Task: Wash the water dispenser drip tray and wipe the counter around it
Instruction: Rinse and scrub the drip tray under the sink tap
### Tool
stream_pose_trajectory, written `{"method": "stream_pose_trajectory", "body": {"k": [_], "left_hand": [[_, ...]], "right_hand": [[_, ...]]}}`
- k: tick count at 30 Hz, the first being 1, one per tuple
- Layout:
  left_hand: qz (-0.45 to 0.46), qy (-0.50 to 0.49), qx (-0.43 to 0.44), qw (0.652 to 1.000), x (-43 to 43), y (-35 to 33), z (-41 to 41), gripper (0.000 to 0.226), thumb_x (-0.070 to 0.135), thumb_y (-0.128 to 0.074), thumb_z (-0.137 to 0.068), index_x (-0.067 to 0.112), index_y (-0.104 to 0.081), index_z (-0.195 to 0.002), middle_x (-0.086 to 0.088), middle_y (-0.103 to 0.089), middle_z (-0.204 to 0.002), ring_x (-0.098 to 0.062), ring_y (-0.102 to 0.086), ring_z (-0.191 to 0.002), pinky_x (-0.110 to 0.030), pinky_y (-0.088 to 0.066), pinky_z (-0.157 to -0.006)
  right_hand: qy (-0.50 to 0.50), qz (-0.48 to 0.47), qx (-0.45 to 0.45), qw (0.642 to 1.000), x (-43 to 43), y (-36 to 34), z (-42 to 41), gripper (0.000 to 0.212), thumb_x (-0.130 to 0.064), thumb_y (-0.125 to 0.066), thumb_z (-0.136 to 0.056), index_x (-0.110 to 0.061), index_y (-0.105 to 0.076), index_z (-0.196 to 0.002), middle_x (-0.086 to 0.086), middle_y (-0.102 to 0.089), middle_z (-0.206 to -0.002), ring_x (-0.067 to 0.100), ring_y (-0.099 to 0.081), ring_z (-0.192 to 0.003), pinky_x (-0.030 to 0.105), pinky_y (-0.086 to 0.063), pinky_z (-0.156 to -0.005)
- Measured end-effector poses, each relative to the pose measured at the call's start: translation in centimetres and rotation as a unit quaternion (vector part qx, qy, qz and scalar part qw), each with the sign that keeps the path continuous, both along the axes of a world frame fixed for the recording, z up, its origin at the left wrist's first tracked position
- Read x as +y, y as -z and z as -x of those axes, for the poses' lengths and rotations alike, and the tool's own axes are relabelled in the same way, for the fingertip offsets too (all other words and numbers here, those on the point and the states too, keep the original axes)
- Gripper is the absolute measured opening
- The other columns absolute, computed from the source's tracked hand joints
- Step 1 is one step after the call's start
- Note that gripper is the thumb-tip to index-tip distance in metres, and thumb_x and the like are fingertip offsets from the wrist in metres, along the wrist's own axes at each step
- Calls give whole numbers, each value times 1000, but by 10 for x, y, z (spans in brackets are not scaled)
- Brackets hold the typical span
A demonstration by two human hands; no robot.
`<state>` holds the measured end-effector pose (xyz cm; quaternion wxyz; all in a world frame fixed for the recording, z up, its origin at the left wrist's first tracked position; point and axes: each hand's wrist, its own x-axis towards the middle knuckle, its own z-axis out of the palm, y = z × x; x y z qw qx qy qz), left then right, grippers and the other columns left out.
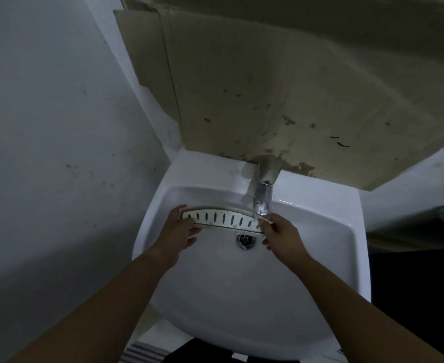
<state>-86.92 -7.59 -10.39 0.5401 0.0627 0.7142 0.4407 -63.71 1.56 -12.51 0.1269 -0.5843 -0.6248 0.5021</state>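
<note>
White slotted plastic drip tray [223, 218], curved and cream at its rim, hangs over the bowl of a white ceramic washbasin [228, 297] as we hold it by both ends, its right tip just beneath the mouth of a chrome tap [264, 189]. Our left hand [181, 229] grips the left end, thumb over the top edge and fingers [194, 230] curled beneath; our right hand [281, 237] pinches the right end between thumb and bent fingers. A round metal drain [245, 240] sits open directly below the tray. We cannot tell in this dim light whether water is running from the spout, and the tray shows no suds. A stained sheet of brown cardboard [281, 87] leans against the grey wall [45, 127] behind the tap. By our reckoning the job is at its early middle: the tray is off the dispenser and at the basin, with the washing either just starting or under way, judging by where it is held. Neither dispenser nor worktop is in view, nor any cloth, so the wiping appears to lie ahead.
</note>
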Motion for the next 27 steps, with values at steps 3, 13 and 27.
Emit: {"method": "stream_pose_trajectory", "body": {"k": [3,13,27], "left_hand": [[-8,13,-10,1000,-2,-1,-4,36,12,-51,-96,29,-47,-128,-8,-63,-121,-23,-66,-101,-34,-50,-79],[-33,41,-95,994,13,-4,-57,26,16,-56,-97,17,-51,-123,-9,-64,-114,-19,-68,-88,-24,-55,-64],[-23,61,-100,993,36,-8,-113,25,16,-34,-104,22,-56,-113,-8,-67,-110,-24,-68,-93,-31,-58,-76]], "right_hand": [[-1,17,-5,1000,0,1,-5,13,-32,-52,-97,-27,-63,-101,4,-71,-84,24,-70,-73,46,-59,-74],[55,-42,-39,997,-5,-10,-46,44,-37,-62,-94,-22,-48,-132,5,-61,-120,19,-60,-102,29,-45,-83],[-271,-293,-169,901,-42,-8,-10,62,0,-50,-82,-10,-49,-143,15,-48,-149,30,-43,-140,48,-29,-119]]}}
